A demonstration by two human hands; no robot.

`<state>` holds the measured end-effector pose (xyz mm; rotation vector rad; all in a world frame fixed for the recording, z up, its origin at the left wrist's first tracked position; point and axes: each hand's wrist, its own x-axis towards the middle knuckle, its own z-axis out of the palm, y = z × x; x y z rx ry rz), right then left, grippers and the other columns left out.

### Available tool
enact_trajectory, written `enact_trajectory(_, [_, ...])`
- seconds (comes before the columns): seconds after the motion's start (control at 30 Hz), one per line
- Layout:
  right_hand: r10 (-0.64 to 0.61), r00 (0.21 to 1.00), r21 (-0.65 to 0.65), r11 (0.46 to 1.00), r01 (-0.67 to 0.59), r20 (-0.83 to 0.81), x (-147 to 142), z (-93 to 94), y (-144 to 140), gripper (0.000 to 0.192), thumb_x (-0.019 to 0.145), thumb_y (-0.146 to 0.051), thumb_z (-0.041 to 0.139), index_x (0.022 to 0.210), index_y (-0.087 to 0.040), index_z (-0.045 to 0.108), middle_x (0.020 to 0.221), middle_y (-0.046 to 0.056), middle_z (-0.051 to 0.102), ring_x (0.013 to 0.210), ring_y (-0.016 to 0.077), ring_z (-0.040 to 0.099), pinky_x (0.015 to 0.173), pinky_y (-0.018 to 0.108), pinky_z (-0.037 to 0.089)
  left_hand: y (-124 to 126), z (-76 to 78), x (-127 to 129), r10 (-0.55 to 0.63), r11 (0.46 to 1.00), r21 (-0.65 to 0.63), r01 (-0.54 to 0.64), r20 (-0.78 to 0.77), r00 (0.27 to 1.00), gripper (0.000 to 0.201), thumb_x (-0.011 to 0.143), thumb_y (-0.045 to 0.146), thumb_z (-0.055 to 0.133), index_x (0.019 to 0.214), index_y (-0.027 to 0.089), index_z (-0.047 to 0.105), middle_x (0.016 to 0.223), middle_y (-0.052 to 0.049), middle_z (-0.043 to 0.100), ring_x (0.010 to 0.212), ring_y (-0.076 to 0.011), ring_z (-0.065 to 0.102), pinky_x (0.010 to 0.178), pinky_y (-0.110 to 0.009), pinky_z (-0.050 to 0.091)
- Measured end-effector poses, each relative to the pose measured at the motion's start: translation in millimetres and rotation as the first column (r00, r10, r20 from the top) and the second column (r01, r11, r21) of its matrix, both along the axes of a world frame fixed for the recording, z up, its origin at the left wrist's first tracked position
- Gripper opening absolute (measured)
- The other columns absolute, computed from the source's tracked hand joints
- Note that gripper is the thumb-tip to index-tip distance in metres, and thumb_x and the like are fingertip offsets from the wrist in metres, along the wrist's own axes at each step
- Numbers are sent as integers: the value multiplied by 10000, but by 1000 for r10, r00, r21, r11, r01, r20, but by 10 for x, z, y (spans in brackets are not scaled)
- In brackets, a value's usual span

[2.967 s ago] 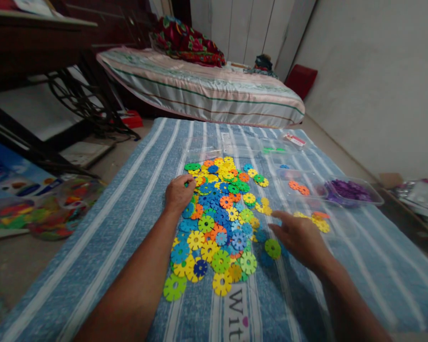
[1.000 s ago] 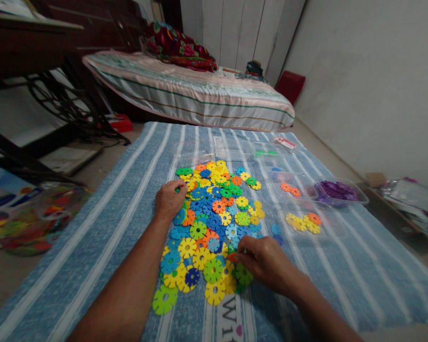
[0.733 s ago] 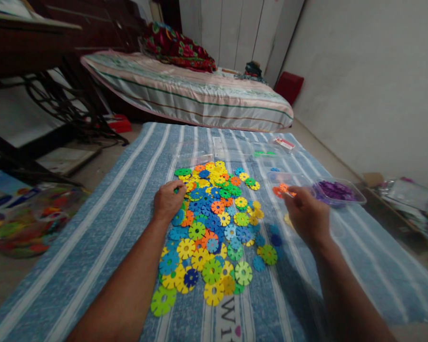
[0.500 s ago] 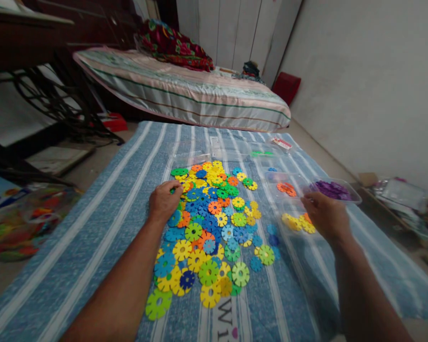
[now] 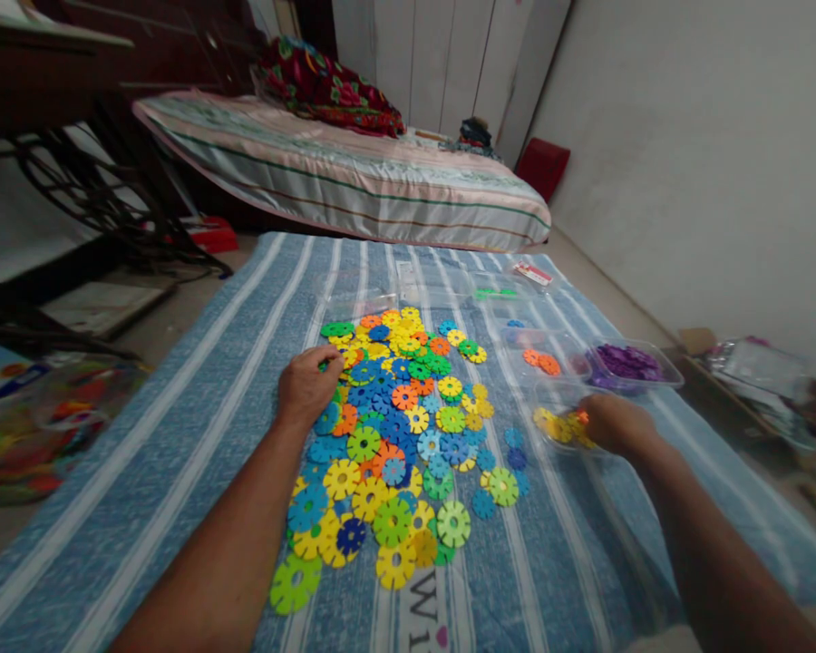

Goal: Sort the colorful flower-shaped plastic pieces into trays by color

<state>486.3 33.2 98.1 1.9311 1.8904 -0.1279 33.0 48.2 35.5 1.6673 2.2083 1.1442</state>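
The left hand (image 5: 307, 388) rests knuckles-up on the nine o'clock edge of the disc pile (image 5: 394, 435), its fingers curled onto the discs near a green disc (image 5: 336, 329) at the pile's eleven o'clock corner; whether the grip actually pinches a disc I cannot tell. The right hand (image 5: 616, 424) sits at three o'clock from the pile, over a clear tray (image 5: 550, 399) that holds yellow discs (image 5: 558, 428). Its fingertips touch those discs, with an orange disc (image 5: 581, 417) right at them; the grip is bent downward, but the fingers hide whether it clasps anything.

The pile lies on a blue striped mat (image 5: 197, 426) spread on the floor, a flat scatter of notched discs in yellow, blue, green and orange. At one o'clock from the right hand stands a tray of purple pieces (image 5: 626, 363), and at eleven o'clock from it a tray with orange discs (image 5: 542, 361). Further out toward twelve o'clock lie more clear trays, one with green pieces (image 5: 493, 293). Beyond the mat is a striped mattress (image 5: 354, 181). At nine o'clock, off the mat, lies a bag (image 5: 34, 426) of coloured pieces.
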Motion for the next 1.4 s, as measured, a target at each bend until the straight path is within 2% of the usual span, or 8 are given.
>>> enact_trajectory(0.37, [22, 998, 53, 998, -25, 63, -32, 18, 42, 334, 907, -125, 461, 1066, -84, 752, 1045, 267, 742, 985, 347, 737, 763, 391, 543, -23, 21, 33, 3, 1000, -12, -3, -4, 1000, 197, 783, 303, 544, 842, 239, 720, 1077, -21, 774, 1067, -216, 684, 995, -298, 494])
enact_trajectory(0.57, [40, 996, 106, 993, -48, 77, -80, 190, -28, 324, 916, -139, 458, 1022, -87, 760, 945, 265, 744, 933, 366, 741, 745, 408, 538, -35, 49, 47, 5, 1000, -21, -5, -3, 1000, 192, 782, 293, 544, 830, 241, 723, 1042, -23, 777, 1048, -216, 687, 973, -301, 502])
enact_trajectory(0.7, [50, 996, 261, 963, -68, 73, -169, 424, 17, 367, 971, -190, 395, 1012, -122, 754, 911, 225, 748, 882, 355, 742, 691, 374, 516, -27, 41, 40, 6, 1000, -20, -7, -6, 1000, 190, 776, 300, 548, 827, 249, 723, 1046, -13, 778, 1044, -215, 685, 962, -298, 506])
enact_trajectory(0.87, [-31, 999, 521, 853, 15, 23, -253, 596, 110, 426, 1019, -346, 384, 1310, -167, 637, 958, 188, 757, 917, 345, 727, 666, 351, 482, -19, 26, 26, 7, 1000, -20, -7, -11, 1000, 210, 779, 316, 541, 843, 236, 725, 1084, -29, 771, 1069, -224, 682, 983, -308, 497])
enact_trajectory(0.93, [64, 998, 478, 877, -49, -16, -257, 551, 34, 416, 999, -389, 457, 1318, -186, 630, 941, 154, 763, 891, 317, 727, 653, 329, 465, -26, 29, 30, 2, 1000, -12, -2, -13, 1000, 208, 781, 314, 540, 840, 233, 722, 1088, -31, 768, 1074, -226, 681, 987, -307, 495])
enact_trajectory(1.07, [325, 922, 209, 936, -282, -209, -220, 354, -291, 358, 924, -402, 603, 1229, -231, 682, 815, 61, 757, 736, 229, 712, 606, 283, 437, -39, 44, 52, -8, 1000, -17, 7, -27, 1000, 191, 788, 309, 532, 807, 243, 711, 1021, -17, 775, 1021, -219, 687, 964, -301, 501])
enact_trajectory(1.2, [327, 891, 92, 945, -315, -314, -172, 238, -515, 278, 868, -350, 664, 1123, -258, 723, 940, 55, 782, 774, 216, 721, 678, 300, 494, -33, 48, 69, 6, 1000, -24, -7, -29, 1000, 190, 789, 304, 530, 799, 245, 711, 981, -12, 776, 997, -213, 686, 946, -293, 504])
enact_trajectory(1.4, [353, 882, 91, 935, -342, -313, -155, 220, -522, 228, 931, -298, 555, 1044, -247, 746, 1079, 76, 777, 913, 241, 734, 766, 335, 529, -38, 31, 66, -6, 1000, -17, 6, -32, 999, 234, 803, 316, 522, 860, 224, 729, 1054, -37, 773, 1045, -223, 685, 957, -305, 501])
